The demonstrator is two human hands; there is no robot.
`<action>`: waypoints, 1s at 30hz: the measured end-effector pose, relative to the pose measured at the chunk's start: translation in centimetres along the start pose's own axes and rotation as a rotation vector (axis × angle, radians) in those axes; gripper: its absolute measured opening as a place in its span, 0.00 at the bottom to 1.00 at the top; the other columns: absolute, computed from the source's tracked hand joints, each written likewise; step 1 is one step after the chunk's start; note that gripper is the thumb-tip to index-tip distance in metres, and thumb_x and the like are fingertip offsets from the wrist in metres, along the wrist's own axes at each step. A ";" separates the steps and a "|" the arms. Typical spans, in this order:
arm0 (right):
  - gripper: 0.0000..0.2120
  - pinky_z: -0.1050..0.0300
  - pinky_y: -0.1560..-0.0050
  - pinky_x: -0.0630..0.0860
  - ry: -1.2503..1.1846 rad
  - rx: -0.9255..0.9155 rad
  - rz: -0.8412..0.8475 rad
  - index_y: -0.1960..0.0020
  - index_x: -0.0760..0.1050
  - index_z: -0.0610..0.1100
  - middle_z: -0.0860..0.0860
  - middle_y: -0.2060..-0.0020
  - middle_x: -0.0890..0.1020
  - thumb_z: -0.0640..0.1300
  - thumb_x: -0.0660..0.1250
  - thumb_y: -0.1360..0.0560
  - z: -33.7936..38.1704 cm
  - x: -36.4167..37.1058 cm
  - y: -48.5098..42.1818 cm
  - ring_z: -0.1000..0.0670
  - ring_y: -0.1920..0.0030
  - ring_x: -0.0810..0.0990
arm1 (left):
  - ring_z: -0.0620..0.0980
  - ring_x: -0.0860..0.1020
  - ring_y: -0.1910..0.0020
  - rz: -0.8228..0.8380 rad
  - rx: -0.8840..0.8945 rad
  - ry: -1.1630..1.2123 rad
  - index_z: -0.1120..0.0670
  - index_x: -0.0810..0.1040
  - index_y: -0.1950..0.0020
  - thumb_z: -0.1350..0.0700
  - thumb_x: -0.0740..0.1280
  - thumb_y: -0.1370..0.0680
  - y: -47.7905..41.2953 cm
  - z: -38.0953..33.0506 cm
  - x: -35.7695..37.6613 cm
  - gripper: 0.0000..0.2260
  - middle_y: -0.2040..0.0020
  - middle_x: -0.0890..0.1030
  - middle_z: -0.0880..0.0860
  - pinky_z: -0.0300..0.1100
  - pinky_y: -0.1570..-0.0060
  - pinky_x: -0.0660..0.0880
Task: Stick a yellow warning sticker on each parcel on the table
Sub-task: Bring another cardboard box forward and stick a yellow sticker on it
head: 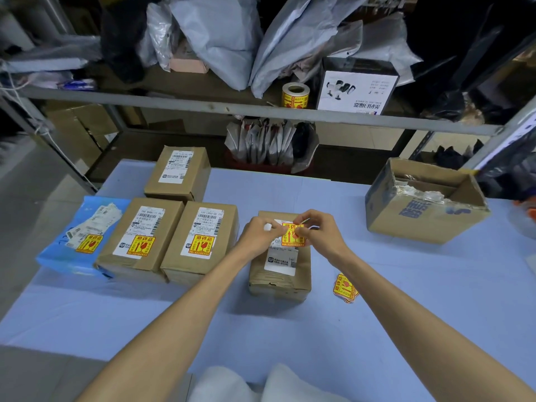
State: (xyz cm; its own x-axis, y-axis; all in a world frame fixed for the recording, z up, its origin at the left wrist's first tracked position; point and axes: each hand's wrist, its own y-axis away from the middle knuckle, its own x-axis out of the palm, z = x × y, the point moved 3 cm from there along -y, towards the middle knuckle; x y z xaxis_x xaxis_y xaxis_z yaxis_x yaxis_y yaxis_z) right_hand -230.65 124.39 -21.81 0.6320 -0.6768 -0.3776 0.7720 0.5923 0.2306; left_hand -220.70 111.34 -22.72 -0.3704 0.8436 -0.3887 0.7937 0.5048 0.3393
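Observation:
A brown parcel (280, 274) lies in the middle of the blue table (290, 329). Above its white label, my left hand (259, 235) and my right hand (317, 232) both pinch a yellow warning sticker (293, 234). Whether the sticker touches the parcel I cannot tell. To the left, two brown parcels (139, 239) (200, 242) and a blue bag parcel (78, 236) each carry a yellow sticker. A further brown parcel (178, 172) behind them shows only a white label. A small stack of loose stickers (345, 288) lies right of the middle parcel.
An open cardboard box (426, 201) stands at the table's right. A sticker roll (295, 95) and a black-and-white carton (358, 88) sit on the shelf (174, 100) behind, among grey mailer bags. A bin of pouches (269, 146) stands below the shelf.

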 end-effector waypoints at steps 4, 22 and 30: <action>0.10 0.57 0.59 0.82 -0.023 0.037 -0.012 0.45 0.76 0.42 0.45 0.53 0.80 0.37 0.71 0.26 -0.5 0.2 0.1 0.48 0.53 0.82 | 0.51 0.76 0.44 0.002 -0.019 0.022 0.56 0.82 0.48 0.50 0.68 0.24 0.3 0.1 0.2 0.11 0.43 0.80 0.54 0.41 0.48 0.71; 0.14 0.63 0.68 0.80 -0.226 0.212 -0.076 0.47 0.75 0.33 0.41 0.57 0.82 0.27 0.72 0.31 -2.6 0.7 1.8 0.48 0.60 0.84 | 0.52 0.78 0.45 -0.034 -0.046 0.008 0.52 0.77 0.60 0.56 0.72 0.27 0.3 2.5 1.3 0.06 0.42 0.80 0.54 0.39 0.52 0.72; 0.13 0.58 0.69 0.80 -0.234 0.327 -0.177 0.51 0.76 0.35 0.40 0.58 0.83 0.30 0.74 0.34 -3.0 0.7 2.3 0.46 0.66 0.85 | 0.54 0.80 0.46 -0.167 -0.073 0.004 0.50 0.80 0.62 0.55 0.76 0.31 0.7 2.9 1.7 0.06 0.46 0.83 0.55 0.46 0.46 0.77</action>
State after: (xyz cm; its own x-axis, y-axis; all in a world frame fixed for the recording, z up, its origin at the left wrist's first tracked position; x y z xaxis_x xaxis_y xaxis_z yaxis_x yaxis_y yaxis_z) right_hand -228.62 126.64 -24.26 0.4570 -0.8586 -0.2324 0.8270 0.3140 0.4664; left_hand -219.37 112.62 -25.63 -0.4957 0.7478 -0.4417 0.6841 0.6495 0.3319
